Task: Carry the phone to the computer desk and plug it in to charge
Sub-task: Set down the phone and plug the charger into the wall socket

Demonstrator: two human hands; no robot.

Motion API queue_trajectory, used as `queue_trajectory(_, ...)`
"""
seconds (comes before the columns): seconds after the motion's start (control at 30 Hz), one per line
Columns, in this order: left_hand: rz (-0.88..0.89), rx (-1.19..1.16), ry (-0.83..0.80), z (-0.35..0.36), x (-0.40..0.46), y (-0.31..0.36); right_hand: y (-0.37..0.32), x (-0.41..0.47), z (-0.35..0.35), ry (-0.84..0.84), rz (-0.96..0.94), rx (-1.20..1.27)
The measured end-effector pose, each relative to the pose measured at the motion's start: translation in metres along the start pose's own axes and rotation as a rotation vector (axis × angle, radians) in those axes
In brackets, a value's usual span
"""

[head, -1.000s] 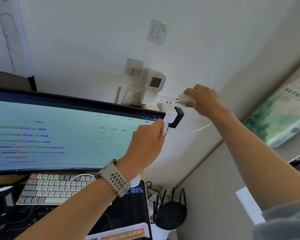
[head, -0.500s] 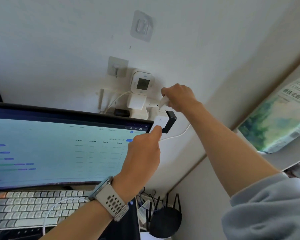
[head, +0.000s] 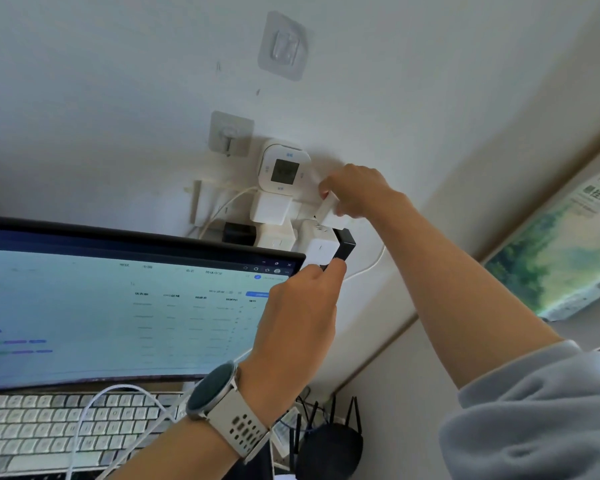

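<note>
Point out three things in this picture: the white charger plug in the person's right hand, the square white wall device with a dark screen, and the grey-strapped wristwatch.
White charger plug (head: pixel 330 216), head view: its flat white side.
Square white wall device (head: pixel 284 170), head view: its dark screen.
Grey-strapped wristwatch (head: pixel 209 391), head view: its round dark face.

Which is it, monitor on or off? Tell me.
On. The monitor glows pale blue, with rows of text and coloured bars across its screen.

A home desk corner was indicated by a wide curved monitor (head: pixel 118 306), a pale-keyed keyboard (head: pixel 66 427), a black antennaed router (head: pixel 329 441), clear adhesive wall hooks (head: pixel 283 46) and a crowded white wall socket (head: pixel 278 216).
</note>
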State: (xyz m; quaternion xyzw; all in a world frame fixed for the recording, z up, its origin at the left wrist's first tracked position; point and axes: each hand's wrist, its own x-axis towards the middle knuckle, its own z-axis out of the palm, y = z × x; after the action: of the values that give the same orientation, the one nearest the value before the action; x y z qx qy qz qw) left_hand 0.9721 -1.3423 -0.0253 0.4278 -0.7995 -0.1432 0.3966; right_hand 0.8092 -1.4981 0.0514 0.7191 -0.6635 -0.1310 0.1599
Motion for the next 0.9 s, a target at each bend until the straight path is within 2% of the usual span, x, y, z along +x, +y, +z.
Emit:
queue_trajectory(0.37, 0.005, -0.003, 0.034, 0.002, 0.005, 0.0, -0.012, 0.003, 0.003, -0.015, -0.063, -0.084)
queue_trajectory(0.9, -0.002, 0.003, 0.028, 0.001, 0.004, -0.005, -0.018, 0.003, 0.017, 0.061, -0.099, -0.153)
